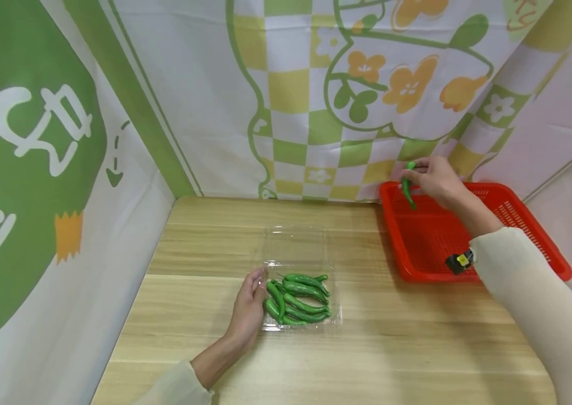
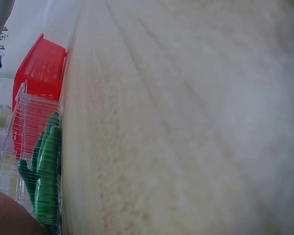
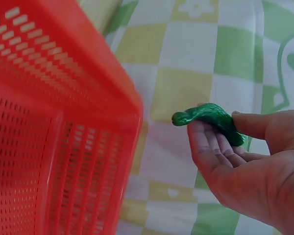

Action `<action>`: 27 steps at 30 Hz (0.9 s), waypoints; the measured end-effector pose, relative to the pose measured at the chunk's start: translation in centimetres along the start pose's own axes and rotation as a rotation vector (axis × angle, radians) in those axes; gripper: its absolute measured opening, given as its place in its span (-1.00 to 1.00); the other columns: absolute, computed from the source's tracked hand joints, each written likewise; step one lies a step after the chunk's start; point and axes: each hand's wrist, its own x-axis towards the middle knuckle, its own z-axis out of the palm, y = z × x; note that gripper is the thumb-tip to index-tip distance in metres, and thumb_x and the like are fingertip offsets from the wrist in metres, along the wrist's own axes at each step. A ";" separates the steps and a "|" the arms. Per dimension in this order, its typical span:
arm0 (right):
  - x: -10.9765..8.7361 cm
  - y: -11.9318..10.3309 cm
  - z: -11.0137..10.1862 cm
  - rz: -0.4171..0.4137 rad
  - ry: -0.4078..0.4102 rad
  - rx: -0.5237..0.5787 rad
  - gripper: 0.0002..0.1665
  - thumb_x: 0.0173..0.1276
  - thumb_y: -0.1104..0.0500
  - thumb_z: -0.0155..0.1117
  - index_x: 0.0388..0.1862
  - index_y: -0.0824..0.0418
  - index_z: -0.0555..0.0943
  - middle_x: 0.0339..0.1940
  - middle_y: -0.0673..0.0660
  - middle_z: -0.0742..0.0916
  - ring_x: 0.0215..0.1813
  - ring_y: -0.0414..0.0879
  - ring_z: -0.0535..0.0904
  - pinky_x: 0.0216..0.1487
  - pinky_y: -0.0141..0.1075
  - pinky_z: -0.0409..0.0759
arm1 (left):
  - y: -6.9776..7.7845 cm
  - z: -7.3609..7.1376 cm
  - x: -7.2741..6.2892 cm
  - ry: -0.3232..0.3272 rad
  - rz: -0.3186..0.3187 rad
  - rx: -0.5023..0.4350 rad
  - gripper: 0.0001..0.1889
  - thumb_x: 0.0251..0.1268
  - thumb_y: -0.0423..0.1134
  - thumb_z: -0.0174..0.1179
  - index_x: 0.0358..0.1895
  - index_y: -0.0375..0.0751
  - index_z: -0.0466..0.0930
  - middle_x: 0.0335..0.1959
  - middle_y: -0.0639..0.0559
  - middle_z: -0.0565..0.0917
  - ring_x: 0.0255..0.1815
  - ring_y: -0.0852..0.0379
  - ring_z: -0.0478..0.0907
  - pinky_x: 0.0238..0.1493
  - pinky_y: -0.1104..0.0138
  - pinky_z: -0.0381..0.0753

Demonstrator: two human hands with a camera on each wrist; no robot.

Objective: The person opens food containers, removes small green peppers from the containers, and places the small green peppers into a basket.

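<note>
My right hand (image 1: 437, 181) pinches a curved green chili pepper (image 1: 406, 188) between thumb and fingers, above the back left corner of a red basket (image 1: 396, 247). In the right wrist view the pepper (image 3: 213, 115) lies across the fingers, with the thumb at one end. On the table, a clear plastic clamshell box (image 1: 336, 318) stands with its lid (image 1: 296, 244) folded back. Several green peppers (image 1: 306, 291) lie inside it. My left hand (image 1: 247, 315) grips the box's left side; the left wrist view hides most of its fingers.
The basket has slotted, perforated walls (image 3: 88, 147) and stands at the table's back right, near the curtain. A printed cloth (image 1: 296, 112) hangs behind the wooden table (image 1: 205, 247), and another (image 1: 22, 169) rises on the left.
</note>
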 end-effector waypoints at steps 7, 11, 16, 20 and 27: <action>1.2 1.3 -1.5 0.042 -0.034 0.034 -0.68 0.68 0.29 0.09 0.06 0.64 0.50 -0.36 0.01 0.77 -0.30 -0.23 0.74 -0.17 -0.29 0.85 | 0.0 0.1 -0.3 -0.012 -0.001 -0.006 -0.48 0.72 -0.44 -0.28 0.63 -0.41 0.03 0.72 -0.29 0.08 0.73 -0.29 -0.05 0.74 -0.05 -0.07; 1.7 2.0 -2.2 0.045 -0.051 -0.009 -0.71 0.67 0.33 0.09 -0.02 0.65 0.53 -0.43 0.02 0.75 -0.37 -0.23 0.71 -0.24 -0.31 0.85 | 0.0 0.0 -0.3 -0.016 0.008 -0.001 -0.48 0.72 -0.44 -0.29 0.62 -0.42 0.03 0.71 -0.30 0.08 0.73 -0.29 -0.06 0.74 -0.05 -0.08; 2.6 2.8 -2.5 0.043 -0.100 -0.071 -0.72 0.66 0.36 0.10 -0.28 0.53 0.58 -0.54 0.03 0.72 -0.49 -0.21 0.64 -0.40 -0.35 0.78 | 0.0 0.0 -0.2 -0.009 0.013 -0.002 -0.49 0.71 -0.44 -0.28 0.62 -0.43 0.04 0.71 -0.31 0.10 0.73 -0.29 -0.05 0.74 -0.06 -0.07; 3.1 3.6 -2.6 0.067 -0.134 -0.140 -0.63 0.64 0.33 0.15 -0.46 0.43 0.59 -0.63 0.01 0.67 -0.56 -0.19 0.58 -0.47 -0.35 0.73 | 0.0 0.1 -0.2 -0.004 0.013 -0.003 -0.49 0.71 -0.45 -0.27 0.62 -0.42 0.05 0.70 -0.30 0.11 0.73 -0.29 -0.05 0.74 -0.06 -0.05; 3.6 4.9 -2.0 0.117 -0.148 -0.222 -0.72 0.55 0.32 0.26 -0.42 0.40 0.57 -0.65 -0.02 0.64 -0.57 -0.19 0.61 -0.46 -0.27 0.80 | 0.0 0.1 -0.1 -0.002 0.015 0.009 -0.49 0.72 -0.44 -0.27 0.62 -0.42 0.05 0.71 -0.28 0.10 0.74 -0.27 -0.07 0.74 -0.05 -0.07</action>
